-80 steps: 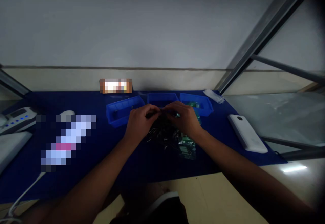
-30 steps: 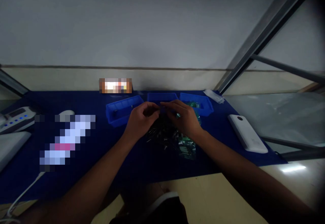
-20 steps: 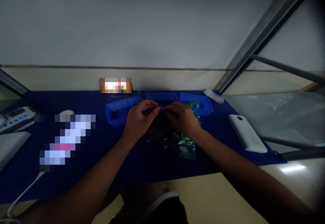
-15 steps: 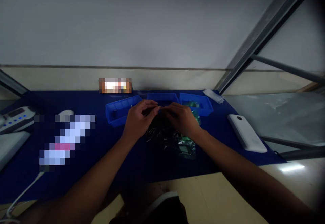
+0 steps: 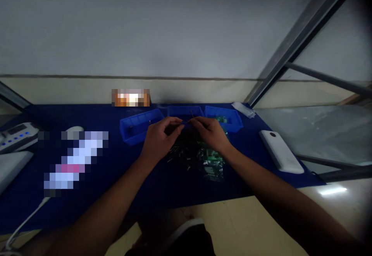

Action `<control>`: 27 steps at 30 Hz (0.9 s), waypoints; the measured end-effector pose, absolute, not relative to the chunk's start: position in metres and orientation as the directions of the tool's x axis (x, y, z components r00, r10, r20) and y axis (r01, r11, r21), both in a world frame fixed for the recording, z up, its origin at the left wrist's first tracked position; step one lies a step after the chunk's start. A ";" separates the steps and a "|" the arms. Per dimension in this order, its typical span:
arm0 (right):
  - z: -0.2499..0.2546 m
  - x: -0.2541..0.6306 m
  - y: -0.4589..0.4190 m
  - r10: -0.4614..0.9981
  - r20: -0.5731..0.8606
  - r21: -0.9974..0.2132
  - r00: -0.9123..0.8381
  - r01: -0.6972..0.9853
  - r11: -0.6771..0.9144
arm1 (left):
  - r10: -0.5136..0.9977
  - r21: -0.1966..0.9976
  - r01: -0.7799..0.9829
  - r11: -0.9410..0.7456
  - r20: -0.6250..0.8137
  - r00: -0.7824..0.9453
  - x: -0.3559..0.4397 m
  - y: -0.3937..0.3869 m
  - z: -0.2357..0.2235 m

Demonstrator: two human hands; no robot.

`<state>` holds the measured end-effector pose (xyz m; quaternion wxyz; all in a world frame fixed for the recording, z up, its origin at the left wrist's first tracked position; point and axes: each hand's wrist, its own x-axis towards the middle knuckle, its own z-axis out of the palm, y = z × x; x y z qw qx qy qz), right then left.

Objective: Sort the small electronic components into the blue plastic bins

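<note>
Close together above the middle of the table, my two hands face each other with fingertips nearly meeting. My left hand [image 5: 161, 136] is closed in a pinch; what lies in its fingers is too small and dark to make out. In the pinch of my right hand [image 5: 210, 132] is a thin dark rod [image 5: 191, 113], its tip sticking up. Beneath the hands lies a pile of small dark metal parts [image 5: 188, 155]. Clear and green plastic bags [image 5: 213, 169] lie at the pile's right side, partly hidden by my right hand.
Three blue bins stand behind the hands: a left bin [image 5: 128, 132] with a few small parts, a middle bin [image 5: 185, 111], and a right bin [image 5: 236, 121] holding green packets. A white power bank [image 5: 281, 152] lies right. Leftward are a blurred-out phone-like object [image 5: 75, 161] and a power strip [image 5: 19, 136].
My right hand has shifted slightly, its fingers a little apart from the left ones. The thin dark rod now shows above its fingertips. My left hand stays in nearly the same place.
</note>
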<state>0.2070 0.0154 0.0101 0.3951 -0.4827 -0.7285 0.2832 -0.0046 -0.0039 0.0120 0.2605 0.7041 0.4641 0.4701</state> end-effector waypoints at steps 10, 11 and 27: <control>0.016 0.205 0.009 0.826 0.457 -0.604 -0.331 0.565 0.561 | 0.795 0.622 0.513 -0.591 0.558 0.239 -0.003 -0.010 0.016; 0.016 0.203 0.007 0.770 0.474 -0.553 -0.427 0.536 0.638 | 0.795 0.626 0.516 -0.585 0.569 0.212 -0.004 -0.011 0.018; 0.008 0.184 -0.006 0.358 0.319 -0.162 -0.877 0.322 0.933 | 0.786 0.620 0.532 -0.577 0.598 0.155 -0.005 -0.014 0.022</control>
